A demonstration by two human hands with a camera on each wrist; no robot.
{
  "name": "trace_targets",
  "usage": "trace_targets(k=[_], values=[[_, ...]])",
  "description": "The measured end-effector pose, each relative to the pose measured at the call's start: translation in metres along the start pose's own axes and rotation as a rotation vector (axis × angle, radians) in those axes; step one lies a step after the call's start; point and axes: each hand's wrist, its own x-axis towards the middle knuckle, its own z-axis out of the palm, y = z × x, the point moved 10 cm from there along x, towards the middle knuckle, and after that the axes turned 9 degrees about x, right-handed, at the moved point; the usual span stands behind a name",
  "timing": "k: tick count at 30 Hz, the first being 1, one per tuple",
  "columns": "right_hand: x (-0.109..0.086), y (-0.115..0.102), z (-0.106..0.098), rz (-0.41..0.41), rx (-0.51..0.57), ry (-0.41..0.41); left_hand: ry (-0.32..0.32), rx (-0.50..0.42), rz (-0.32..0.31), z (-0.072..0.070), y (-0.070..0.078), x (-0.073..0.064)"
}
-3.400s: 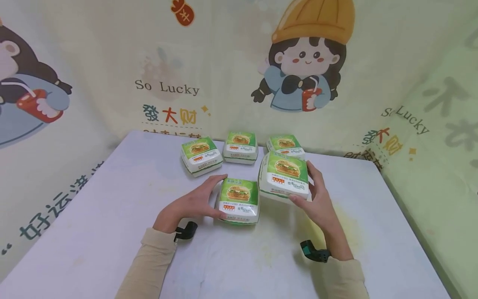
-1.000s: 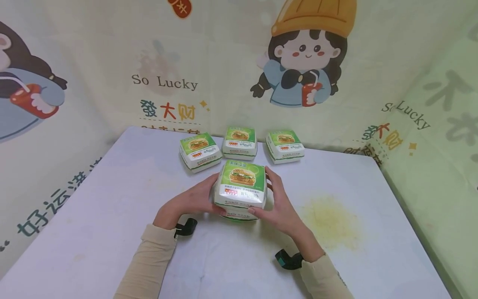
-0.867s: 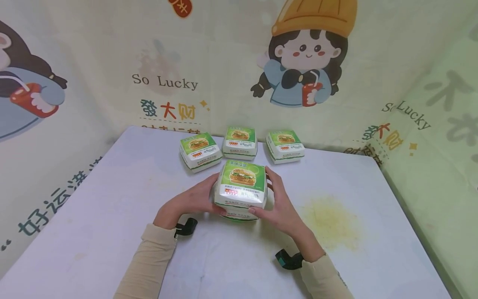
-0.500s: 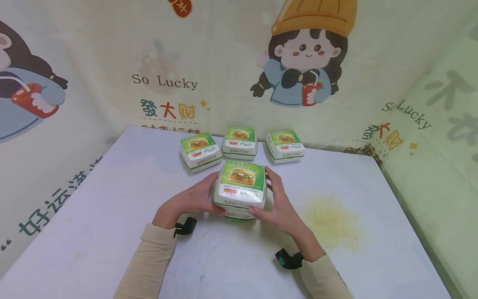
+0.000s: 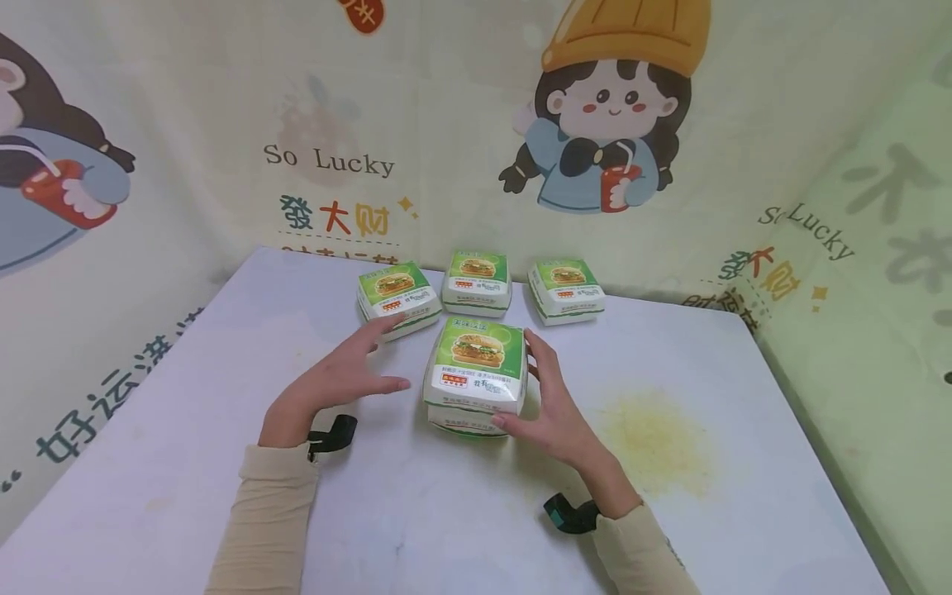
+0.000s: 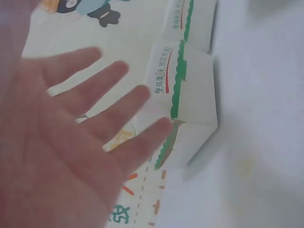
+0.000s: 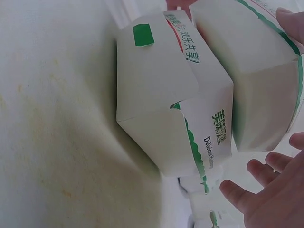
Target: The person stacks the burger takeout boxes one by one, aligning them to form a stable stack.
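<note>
gripping an upper burger box [image 5: 476,357] with the right hand [image 5: 559,420], stacked on a lower burger box [image 5: 468,421], on a white table [image 5: 446,521], with the left hand [image 5: 335,376] spread wide and apart from both, in front of three more burger boxes [image 5: 478,285]

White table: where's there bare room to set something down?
Free: the near white table between left sleeve and right sleeve, and the stretch outside each sleeve (yellow-stained on the right). Crowded: the middle, stacked burger boxes between left grip and right grip; the back, three single burger boxes.
</note>
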Motion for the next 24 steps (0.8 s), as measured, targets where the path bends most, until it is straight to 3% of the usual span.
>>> trace_targets(k=[2,6,11,18,24], values=[[0.0,-0.007,0.001,0.012,0.013,-0.003,0.051,0.0,-0.018,-0.012,-0.004,0.0],[-0.001,-0.018,0.001,0.019,0.035,-0.006,0.175,0.013,0.006,-0.036,-0.003,0.003],[-0.001,-0.004,0.0,0.011,0.016,-0.001,0.322,0.047,0.034,-0.061,-0.002,0.012],[-0.001,0.005,-0.004,-0.025,0.015,0.007,0.353,0.087,-0.021,-0.07,-0.015,0.028],[-0.002,-0.011,-0.004,-0.001,0.02,0.003,0.314,0.12,-0.07,-0.064,-0.029,0.044]])
